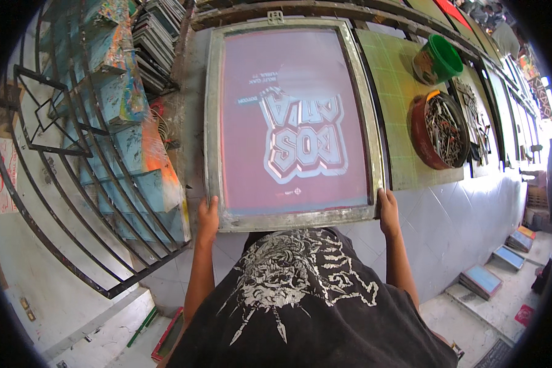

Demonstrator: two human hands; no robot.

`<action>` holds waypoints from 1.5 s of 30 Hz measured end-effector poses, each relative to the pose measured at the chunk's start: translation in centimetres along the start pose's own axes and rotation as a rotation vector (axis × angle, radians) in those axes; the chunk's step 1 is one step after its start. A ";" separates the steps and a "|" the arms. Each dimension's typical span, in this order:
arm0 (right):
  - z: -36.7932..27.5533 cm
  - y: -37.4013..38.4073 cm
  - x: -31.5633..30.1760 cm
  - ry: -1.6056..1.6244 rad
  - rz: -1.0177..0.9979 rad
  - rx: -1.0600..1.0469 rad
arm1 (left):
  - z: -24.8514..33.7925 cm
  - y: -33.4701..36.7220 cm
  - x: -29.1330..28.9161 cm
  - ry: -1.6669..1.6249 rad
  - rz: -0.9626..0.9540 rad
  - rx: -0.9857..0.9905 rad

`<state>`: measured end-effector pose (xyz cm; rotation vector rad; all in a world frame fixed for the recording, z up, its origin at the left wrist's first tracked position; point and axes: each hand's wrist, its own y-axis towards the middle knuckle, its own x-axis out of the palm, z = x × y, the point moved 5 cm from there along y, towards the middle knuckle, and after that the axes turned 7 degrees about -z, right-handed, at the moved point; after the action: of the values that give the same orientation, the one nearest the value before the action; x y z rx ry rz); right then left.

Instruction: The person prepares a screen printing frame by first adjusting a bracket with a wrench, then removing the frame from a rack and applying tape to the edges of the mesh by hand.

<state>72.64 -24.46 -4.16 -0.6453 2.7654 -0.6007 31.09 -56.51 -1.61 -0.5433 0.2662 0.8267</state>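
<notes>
The screen-printing frame (295,219) reaches out in front of the person's black T-shirt (300,294). Left hand (208,216) and right hand (388,213) grip its side bars at the near corners, fingers wrapped around them. It should handle stiff and fairly light; the taut mesh (245,159) looks fragile, so the bars suit gripping. The green table (405,175) sits close right; leftward, a gap precedes the curved metal railing (146,285).

From here, the worn greyish rectangular frame (300,219) hides most fingers of the left hand (208,214) at its seven o'clock and right hand (387,211) at five; past three, a round dark-red tub's (419,130) thin metallic pieces (444,129) blur together.
</notes>
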 end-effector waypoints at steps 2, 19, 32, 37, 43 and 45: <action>-0.5 0.1 0.1 -0.022 -0.050 0.057 | -1.2 0.5 -0.2 0.003 -0.043 -0.017; -1.6 0.2 1.3 0.088 0.005 -0.006 | -0.5 1.0 -0.3 0.122 -0.067 -0.022; -1.5 0.5 1.1 0.082 0.005 -0.046 | 0.4 0.9 -0.2 0.112 -0.036 -0.055; -1.5 0.1 0.9 0.046 -0.040 -0.033 | 1.6 0.6 0.0 0.108 0.010 0.025; -0.4 0.7 0.5 0.022 -0.010 -0.030 | 1.2 0.8 0.0 0.034 -0.004 0.044; -1.4 0.2 1.1 0.034 0.001 -0.015 | 0.8 0.6 0.0 0.046 0.012 0.024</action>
<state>71.18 -24.32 -3.11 -0.6432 2.8040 -0.5964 30.67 -55.77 -1.17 -0.5389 0.3218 0.8227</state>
